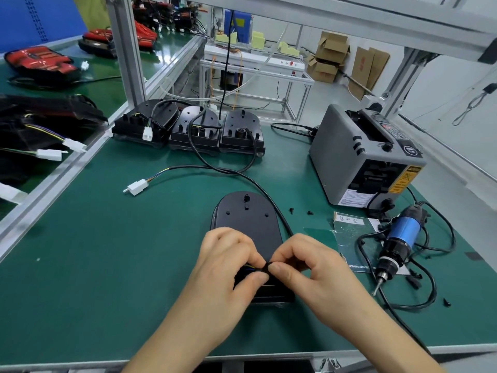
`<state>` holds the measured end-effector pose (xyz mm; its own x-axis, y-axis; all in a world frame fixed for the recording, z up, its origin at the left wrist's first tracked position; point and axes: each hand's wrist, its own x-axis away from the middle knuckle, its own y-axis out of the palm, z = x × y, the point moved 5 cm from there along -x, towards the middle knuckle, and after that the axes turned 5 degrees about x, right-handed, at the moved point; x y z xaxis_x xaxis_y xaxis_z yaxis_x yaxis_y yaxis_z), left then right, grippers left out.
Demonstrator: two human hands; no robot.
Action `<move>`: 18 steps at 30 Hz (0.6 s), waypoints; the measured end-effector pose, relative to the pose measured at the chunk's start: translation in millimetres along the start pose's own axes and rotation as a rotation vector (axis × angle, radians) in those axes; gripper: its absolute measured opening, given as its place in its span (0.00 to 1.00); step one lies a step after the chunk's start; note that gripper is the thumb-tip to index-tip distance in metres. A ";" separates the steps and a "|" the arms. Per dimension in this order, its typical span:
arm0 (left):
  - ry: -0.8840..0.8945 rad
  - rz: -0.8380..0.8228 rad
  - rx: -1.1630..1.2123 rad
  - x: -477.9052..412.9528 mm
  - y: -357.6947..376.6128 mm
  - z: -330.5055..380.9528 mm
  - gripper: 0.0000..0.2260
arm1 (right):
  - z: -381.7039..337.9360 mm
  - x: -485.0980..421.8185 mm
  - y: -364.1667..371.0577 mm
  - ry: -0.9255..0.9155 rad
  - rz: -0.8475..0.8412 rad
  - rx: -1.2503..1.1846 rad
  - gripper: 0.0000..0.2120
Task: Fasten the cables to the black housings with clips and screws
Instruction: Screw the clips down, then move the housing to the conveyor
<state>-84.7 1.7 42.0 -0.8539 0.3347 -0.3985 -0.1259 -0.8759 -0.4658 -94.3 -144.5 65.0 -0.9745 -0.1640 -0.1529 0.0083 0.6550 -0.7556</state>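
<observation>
We see the left hand and the right hand meeting thumb to thumb. The curled fingers of both pinch the black cable over the near end of the black housing, close to the front edge of the workbench. An electric screwdriver and loose black clips lie toward the right edge, and three more housings stand at the far edge.

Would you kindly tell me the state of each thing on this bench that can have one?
left hand, pinching the cable over the housing's near end.
right hand, pinching the same cable.
cable, slack, curving past the housing's right side.
black housing, flat on the mat, partly under both hands.
white connector, unplugged, lying on the mat.
electric screwdriver, lying on its side, unheld.
</observation>
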 end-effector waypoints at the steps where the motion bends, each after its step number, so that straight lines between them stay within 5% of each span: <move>1: 0.006 0.013 -0.008 -0.1 -0.4 0.9 0.02 | -0.2 0.3 0.3 -0.001 0.002 0.002 0.08; 8: 0.005 -0.022 -0.001 1.4 -4.7 -2.3 0.09 | -5.9 -0.1 -0.3 -0.089 0.007 0.067 0.06; 18: -0.036 -0.018 0.031 5.3 -7.6 -9.5 0.09 | 5.3 -17.8 0.7 0.234 -0.363 -0.250 0.06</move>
<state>-83.4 13.4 35.9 -0.8692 0.3377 -0.3611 -0.1562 -0.8806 -0.4474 -75.8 -145.1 63.8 -0.9289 -0.2630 0.2606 -0.3670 0.7476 -0.5536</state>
